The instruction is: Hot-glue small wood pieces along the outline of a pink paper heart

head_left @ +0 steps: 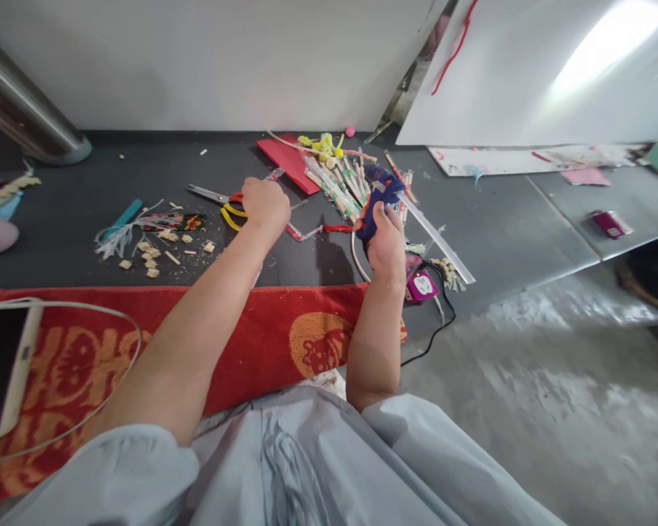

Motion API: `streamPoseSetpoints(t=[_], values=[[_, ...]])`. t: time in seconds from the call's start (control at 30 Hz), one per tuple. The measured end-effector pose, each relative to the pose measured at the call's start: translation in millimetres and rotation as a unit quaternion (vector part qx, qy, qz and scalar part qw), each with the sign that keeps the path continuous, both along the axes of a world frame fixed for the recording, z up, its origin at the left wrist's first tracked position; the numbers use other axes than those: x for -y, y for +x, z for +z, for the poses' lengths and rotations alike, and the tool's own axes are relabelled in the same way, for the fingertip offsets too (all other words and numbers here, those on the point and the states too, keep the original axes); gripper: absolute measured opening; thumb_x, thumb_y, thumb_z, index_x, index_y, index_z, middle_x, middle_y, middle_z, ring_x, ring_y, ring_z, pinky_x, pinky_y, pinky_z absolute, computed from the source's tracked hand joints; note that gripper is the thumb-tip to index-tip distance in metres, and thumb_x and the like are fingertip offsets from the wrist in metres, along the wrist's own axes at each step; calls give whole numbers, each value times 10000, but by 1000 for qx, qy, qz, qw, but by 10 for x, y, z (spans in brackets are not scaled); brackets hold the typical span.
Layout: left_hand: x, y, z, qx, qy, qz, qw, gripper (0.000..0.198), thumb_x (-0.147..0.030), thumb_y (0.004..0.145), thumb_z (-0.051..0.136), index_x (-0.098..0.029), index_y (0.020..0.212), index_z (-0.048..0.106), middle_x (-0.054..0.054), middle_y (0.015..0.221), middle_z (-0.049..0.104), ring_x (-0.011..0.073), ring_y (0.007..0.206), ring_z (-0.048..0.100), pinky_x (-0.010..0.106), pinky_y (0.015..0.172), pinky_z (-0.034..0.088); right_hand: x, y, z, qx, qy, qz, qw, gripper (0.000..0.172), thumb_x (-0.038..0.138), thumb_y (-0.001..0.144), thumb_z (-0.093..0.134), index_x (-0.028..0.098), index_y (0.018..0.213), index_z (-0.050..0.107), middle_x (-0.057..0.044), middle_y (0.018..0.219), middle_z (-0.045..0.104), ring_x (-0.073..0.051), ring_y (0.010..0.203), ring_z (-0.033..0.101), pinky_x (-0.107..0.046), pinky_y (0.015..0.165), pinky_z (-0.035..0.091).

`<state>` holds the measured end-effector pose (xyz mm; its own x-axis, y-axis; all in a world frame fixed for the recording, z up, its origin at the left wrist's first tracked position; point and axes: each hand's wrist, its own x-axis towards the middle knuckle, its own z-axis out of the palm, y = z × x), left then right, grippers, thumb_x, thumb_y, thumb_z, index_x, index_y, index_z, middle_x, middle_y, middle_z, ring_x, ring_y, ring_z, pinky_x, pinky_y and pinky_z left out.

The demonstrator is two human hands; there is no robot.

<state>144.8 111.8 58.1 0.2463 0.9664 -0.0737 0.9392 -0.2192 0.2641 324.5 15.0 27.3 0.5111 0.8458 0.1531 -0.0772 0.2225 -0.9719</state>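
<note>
My right hand (384, 237) is wrapped round a blue hot glue gun (382, 193). A long clear glue stick (439, 237) juts from the gun's back toward the lower right. My left hand (266, 203) is closed above the dark table, and a red-and-clear plastic-wrapped strip (275, 174) pokes out at its far side. Its fingers are mostly hidden by the back of the hand. Beside it lie scissors (233, 215) with yellow and orange handles, partly covered by the hand. Another red-and-clear strip (295, 232) lies between my hands. Beyond them is a bundle of wrapped sticks (343, 183).
A red card (290, 164) and yellow fuzzy pieces (326, 145) lie at the back. Wood scraps (149, 252) and white threads (118, 237) are scattered left. A red towel (263, 329), a tablet (25, 365) and a purple box (421, 285) with a black cable are nearer.
</note>
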Motion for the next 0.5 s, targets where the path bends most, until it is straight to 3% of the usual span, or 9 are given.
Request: streamPoseSetpoints(t=[0.07, 0.17, 0.37, 0.5], values=[[13, -13, 59, -20, 10, 73, 997, 515, -205, 953, 337, 71, 1315, 578, 310, 1328, 579, 369, 1328, 499, 474, 1107, 422, 0, -3, 5, -4, -1, -1, 1000, 513, 751, 698, 722, 290, 794, 517, 34, 744, 560, -145, 605, 540, -354, 624, 500], [17, -20, 117, -27, 13, 96, 995, 480, -204, 940, 366, 40, 1259, 631, 275, 1280, 641, 327, 1283, 539, 409, 1082, 440, 4, -8, 21, -3, -8, 1, 1000, 532, 772, 681, 719, 294, 799, 517, 37, 724, 565, -155, 624, 568, -368, 640, 515], [-2, 120, 13, -21, 11, -8, 1000, 530, -298, 967, 367, 41, 1277, 633, 292, 1312, 627, 369, 1279, 541, 450, 1093, 419, 16, -17, 38, 2, -3, 13, 1000, 508, 765, 728, 696, 297, 825, 525, 34, 717, 553, -188, 708, 633, -389, 680, 532], [46, 257, -26, -1, -4, -91, 996, 568, -435, 979, 394, -50, 1331, 619, 243, 1352, 627, 408, 1346, 482, 542, 1123, 377, -2, -15, 15, 7, -3, 16, 1000, 530, 792, 728, 680, 296, 813, 514, 31, 720, 546, -188, 716, 629, -392, 690, 543]])
